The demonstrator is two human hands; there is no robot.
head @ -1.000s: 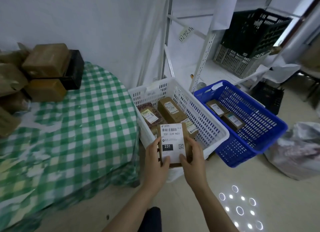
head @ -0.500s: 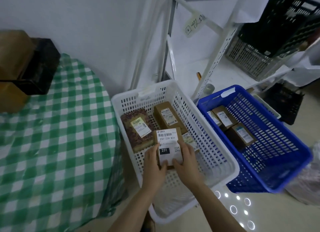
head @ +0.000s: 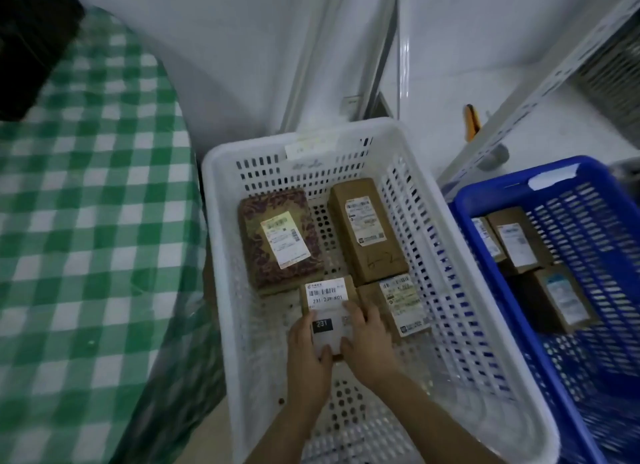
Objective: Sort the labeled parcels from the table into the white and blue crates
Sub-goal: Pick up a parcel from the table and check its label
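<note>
parcel: small brown cardboard parcel with white "231" label, low inside white perforated plastic crate, just beside a labelled brown box | axis: long side runs away from person | hands: left hand and right hand pinch its side edges, equally near | hidden: near end under fingers; contact with crate floor unclear
</note>
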